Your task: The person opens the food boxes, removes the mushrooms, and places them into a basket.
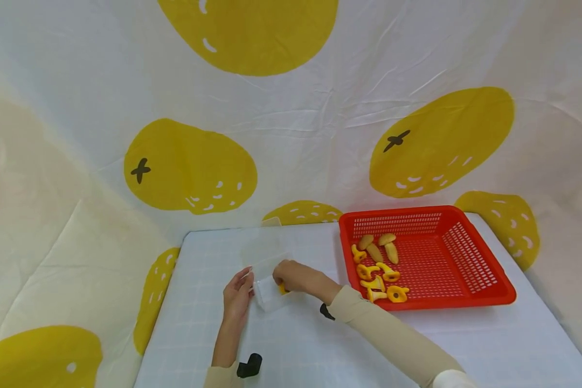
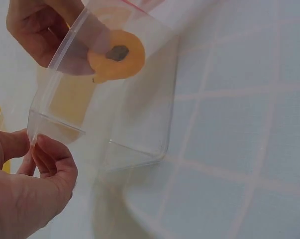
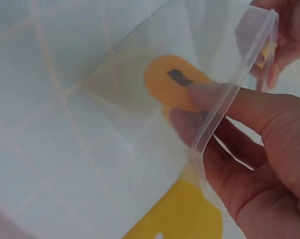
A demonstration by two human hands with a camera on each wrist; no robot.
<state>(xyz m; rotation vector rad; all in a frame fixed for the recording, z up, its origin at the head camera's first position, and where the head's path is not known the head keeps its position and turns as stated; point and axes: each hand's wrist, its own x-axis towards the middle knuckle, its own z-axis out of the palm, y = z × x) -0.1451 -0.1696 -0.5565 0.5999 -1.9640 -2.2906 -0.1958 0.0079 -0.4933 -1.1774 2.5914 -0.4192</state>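
Note:
A clear plastic container [image 1: 270, 299] stands on the table, its transparent flap or lid [image 1: 262, 243] stretching out behind it. My left hand [image 1: 237, 296] pinches the container's rim at its left side, as the left wrist view shows. Reaching over that rim, my right hand [image 1: 298, 276] pinches a yellow-orange mushroom [image 2: 134, 54] between thumb and fingers. The mushroom has a dark spot in the middle of its cap and shows through the clear wall, inside the container. Whether it touches the bottom I cannot tell.
To the right sits a red perforated basket [image 1: 436, 269]. Along its left side lie several yellow mushrooms [image 1: 397, 293] and two brown-capped mushrooms [image 1: 390, 251]. A white checked cloth [image 1: 189, 323] covers the table, and a curtain with yellow fruit prints [image 1: 189, 167] hangs behind.

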